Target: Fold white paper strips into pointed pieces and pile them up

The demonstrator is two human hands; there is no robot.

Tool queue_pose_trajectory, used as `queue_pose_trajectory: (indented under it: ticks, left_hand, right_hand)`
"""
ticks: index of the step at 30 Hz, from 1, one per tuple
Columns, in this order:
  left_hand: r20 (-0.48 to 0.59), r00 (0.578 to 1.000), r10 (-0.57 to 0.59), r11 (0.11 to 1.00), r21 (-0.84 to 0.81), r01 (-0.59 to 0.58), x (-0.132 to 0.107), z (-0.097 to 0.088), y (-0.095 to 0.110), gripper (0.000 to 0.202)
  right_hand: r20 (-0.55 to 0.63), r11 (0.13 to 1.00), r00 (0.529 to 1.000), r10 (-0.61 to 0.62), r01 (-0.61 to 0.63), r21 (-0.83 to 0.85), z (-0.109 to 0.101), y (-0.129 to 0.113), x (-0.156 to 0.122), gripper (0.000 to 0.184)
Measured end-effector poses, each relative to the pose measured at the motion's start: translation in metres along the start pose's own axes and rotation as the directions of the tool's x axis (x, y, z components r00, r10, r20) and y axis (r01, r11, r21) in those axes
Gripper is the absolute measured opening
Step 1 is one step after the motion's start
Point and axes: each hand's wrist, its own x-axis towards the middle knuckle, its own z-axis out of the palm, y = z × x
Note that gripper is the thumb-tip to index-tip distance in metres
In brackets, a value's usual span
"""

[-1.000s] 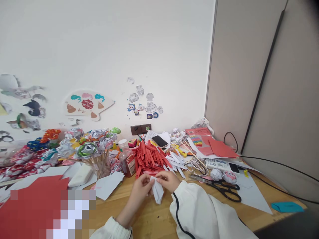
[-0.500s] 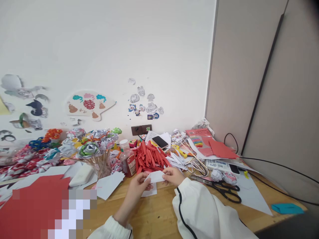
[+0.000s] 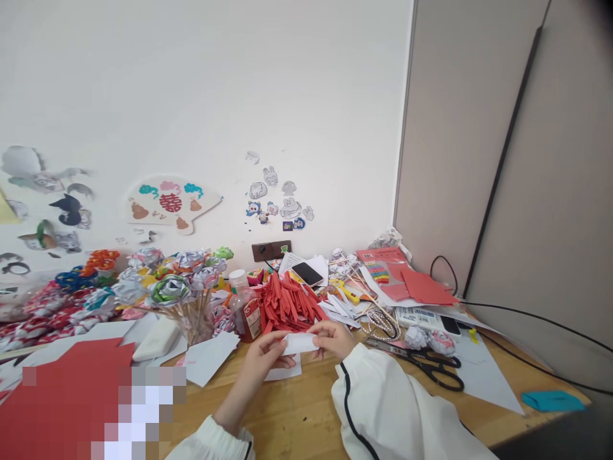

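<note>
Between my two hands a small white piece of paper [image 3: 299, 344] is held level above the wooden table [image 3: 306, 409]. My left hand [image 3: 266, 352] pinches its left end, thumb in front and fingers behind. The right end is pinched by my right hand [image 3: 334, 340]. Under them lies another white paper sheet [image 3: 286, 370], partly covered by my left fingers. Just beyond the hands is a heap of folded red paper strips [image 3: 292, 303], with white paper strips [image 3: 340, 311] to its right.
Left of the heap stand a bottle [image 3: 246, 310] and a bunch of paper flowers on sticks [image 3: 175, 291]. Red paper [image 3: 86, 383] lies at the left. To the right are black-handled scissors [image 3: 438, 370], a blue paper piece [image 3: 553, 401] and a phone [image 3: 307, 274] farther back.
The white paper has turned from a slant to nearly level and looks narrower. My left hand has shifted slightly; my right hand stays almost in place.
</note>
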Motion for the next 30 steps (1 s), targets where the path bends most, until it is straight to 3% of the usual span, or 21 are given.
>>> queue_pose_trajectory:
  ticks: [5,10,16,23,30]
  left_hand:
    - [0.023,0.995,0.092,0.993,0.068,-0.094,-0.0008,0.0005,0.0026,0.031]
    - [0.080,0.995,0.063,0.996,0.066,-0.068,-0.0027,-0.0003,0.0048,0.039]
    - [-0.028,0.985,0.169,0.978,0.126,-0.164,-0.0004,-0.0032,0.0000,0.024]
    - [-0.004,0.999,0.048,0.998,-0.027,-0.048,-0.0036,-0.0012,0.0061,0.032]
    - [0.062,0.998,-0.021,1.000,0.020,0.020,-0.0060,0.0024,0.0089,0.028]
  right_hand:
    - [0.038,1.000,0.999,0.027,-0.028,0.009,-0.0050,0.0016,-0.0004,0.035]
    - [0.065,0.999,0.998,0.026,-0.024,-0.021,-0.0040,0.0000,-0.0024,0.038]
    - [0.093,0.998,0.994,0.058,-0.054,-0.038,-0.0028,-0.0012,-0.0035,0.038]
    - [0.081,0.999,0.997,0.009,-0.005,-0.047,-0.0012,-0.0037,-0.0045,0.037]
    - [0.034,0.984,0.996,-0.079,0.084,-0.155,-0.0038,0.0053,-0.0025,0.030]
